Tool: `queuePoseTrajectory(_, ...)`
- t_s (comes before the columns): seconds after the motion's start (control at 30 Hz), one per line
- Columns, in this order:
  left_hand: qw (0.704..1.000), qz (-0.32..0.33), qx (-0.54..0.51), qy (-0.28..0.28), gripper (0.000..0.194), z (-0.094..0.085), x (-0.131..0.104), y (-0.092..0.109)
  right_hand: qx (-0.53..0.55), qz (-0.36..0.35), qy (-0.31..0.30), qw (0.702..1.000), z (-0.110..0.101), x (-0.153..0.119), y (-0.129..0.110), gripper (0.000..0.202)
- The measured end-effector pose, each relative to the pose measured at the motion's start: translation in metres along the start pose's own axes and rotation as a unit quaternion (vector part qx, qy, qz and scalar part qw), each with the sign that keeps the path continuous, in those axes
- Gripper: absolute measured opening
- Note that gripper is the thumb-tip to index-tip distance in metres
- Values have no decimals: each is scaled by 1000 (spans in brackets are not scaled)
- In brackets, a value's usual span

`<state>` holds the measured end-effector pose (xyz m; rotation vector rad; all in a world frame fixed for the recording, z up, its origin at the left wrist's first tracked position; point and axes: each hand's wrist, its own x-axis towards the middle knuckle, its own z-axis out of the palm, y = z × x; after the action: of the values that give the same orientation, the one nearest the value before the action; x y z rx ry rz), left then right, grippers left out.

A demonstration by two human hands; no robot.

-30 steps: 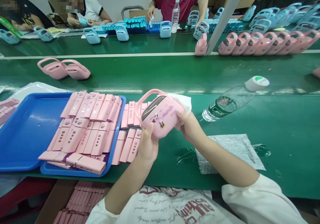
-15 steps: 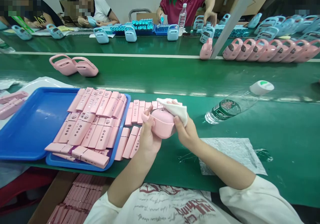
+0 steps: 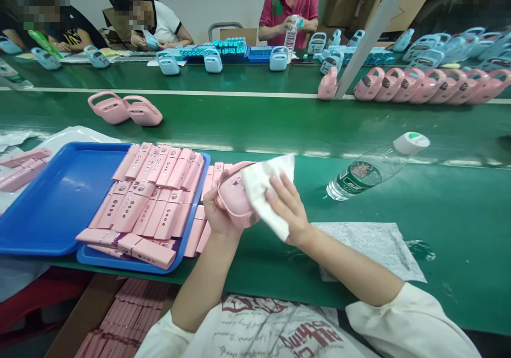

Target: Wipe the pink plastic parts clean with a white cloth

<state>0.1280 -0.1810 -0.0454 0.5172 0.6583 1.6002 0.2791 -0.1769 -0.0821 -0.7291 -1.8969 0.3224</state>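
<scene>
A rounded pink device (image 3: 236, 198) with a handle is gripped on its left side by my left hand (image 3: 221, 209), above the green table. My right hand (image 3: 288, 209) presses a white cloth (image 3: 263, 185) against the device's right side, fingers spread over the cloth. Just left of my left hand lie loose pink bars (image 3: 195, 230). Beside them stands a blue tray (image 3: 181, 257) holding layers of banded pink pieces (image 3: 138, 203). The device's right part is hidden by the cloth.
A water bottle (image 3: 359, 177) lies tilted at the right, near a grey translucent sheet (image 3: 367, 246). A second blue tray (image 3: 48, 198) is at left. Two pink devices (image 3: 143, 111) and a pink row (image 3: 411, 85) sit farther back. Several people work across the table.
The pink device has turned and moved slightly left with my left hand. The cloth is now spread wider under my right hand. Across the table, a person's hands have come together around a blue item.
</scene>
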Motion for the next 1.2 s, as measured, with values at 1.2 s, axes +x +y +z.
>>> queuePoseTrajectory(1.2,384,41,921,-46,23,-70,-86,21,-24,470,31,882,-6,199,126,22)
